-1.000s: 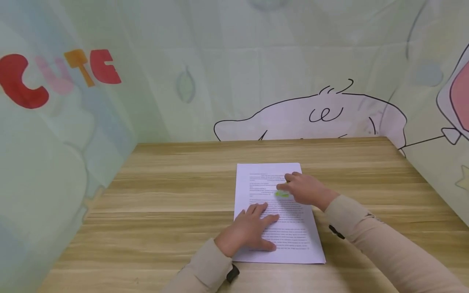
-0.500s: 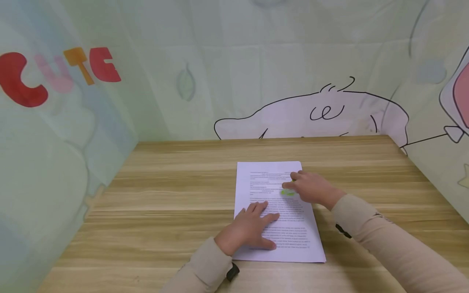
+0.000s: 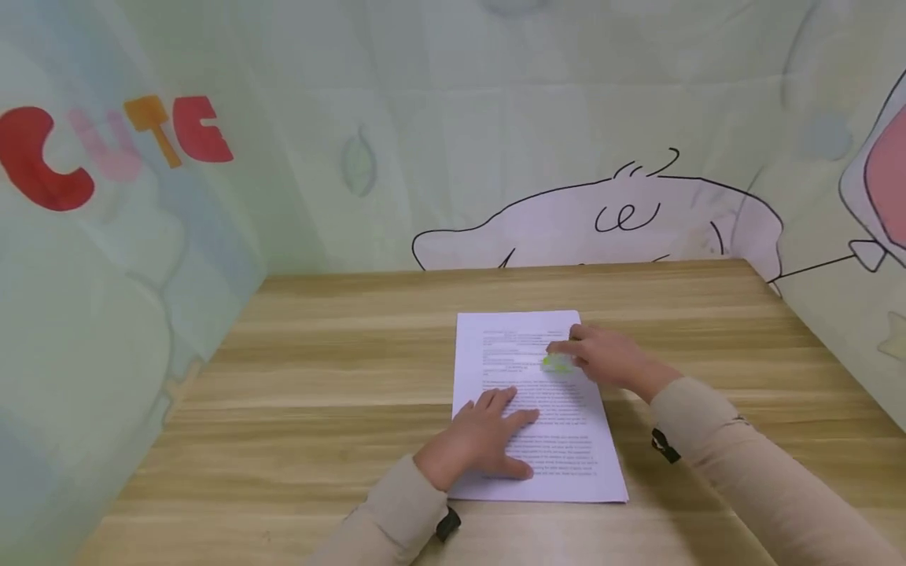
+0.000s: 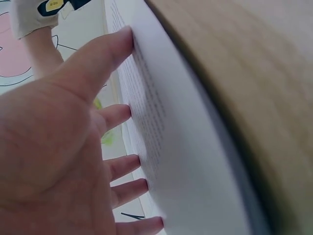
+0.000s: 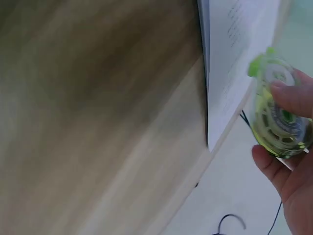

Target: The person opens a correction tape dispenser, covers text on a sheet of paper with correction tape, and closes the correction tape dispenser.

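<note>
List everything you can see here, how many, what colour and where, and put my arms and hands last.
Paper stack: one, white with dark print, on the table; sheet count unclear
Tape dispenser: one, clear and green, in the right hand, at the paper's upper right
Table: one, light brown wood grain, under the paper
Backdrop: panel count unclear, mostly pale green, behind and beside the table
CUTE lettering: four letters, red, pink and orange, backdrop's left
Animal drawing: one, black outline, backdrop's rear
Balloon shape: one, pink, backdrop's right
Wrist devices: two, black, one at each cuff
Sleeves: two, beige, both forearms
Left hand: one, bare, spread on the paper
Right hand: one, bare, gripping the dispenser
</note>
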A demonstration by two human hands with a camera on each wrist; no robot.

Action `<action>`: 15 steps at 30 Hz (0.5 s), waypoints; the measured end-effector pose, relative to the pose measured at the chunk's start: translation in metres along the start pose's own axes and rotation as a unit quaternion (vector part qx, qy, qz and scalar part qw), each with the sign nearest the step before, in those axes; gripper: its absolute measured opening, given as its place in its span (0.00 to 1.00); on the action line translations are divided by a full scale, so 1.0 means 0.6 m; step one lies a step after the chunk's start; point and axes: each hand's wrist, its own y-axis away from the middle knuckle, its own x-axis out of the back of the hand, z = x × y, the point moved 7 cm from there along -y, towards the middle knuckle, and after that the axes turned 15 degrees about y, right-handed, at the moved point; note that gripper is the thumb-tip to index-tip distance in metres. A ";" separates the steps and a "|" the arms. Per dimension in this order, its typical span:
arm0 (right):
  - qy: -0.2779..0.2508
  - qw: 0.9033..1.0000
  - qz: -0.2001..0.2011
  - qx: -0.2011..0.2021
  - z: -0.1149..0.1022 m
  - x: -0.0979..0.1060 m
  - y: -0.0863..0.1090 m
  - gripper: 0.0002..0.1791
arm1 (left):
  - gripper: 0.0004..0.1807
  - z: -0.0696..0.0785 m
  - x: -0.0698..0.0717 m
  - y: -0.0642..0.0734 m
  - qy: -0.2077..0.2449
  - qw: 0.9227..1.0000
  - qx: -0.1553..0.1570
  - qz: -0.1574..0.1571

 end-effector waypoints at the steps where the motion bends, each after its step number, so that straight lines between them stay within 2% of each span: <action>1: -0.016 1.000 0.015 -0.009 0.004 0.000 0.002 0.23 | 0.42 -0.001 0.000 0.001 0.000 1.000 0.001 0.000; 4: -0.052 0.997 0.047 -0.029 0.012 -0.003 0.010 0.22 | 0.42 -0.003 -0.001 0.002 0.000 1.000 -0.001 0.003; 8: -0.056 0.996 0.062 -0.039 0.012 -0.008 0.017 0.22 | 0.41 -0.003 -0.002 0.002 0.006 1.000 -0.010 0.007; 15: -0.060 0.995 0.032 -0.070 0.011 -0.016 0.029 0.26 | 0.40 0.000 -0.004 0.021 0.010 0.999 -0.036 0.013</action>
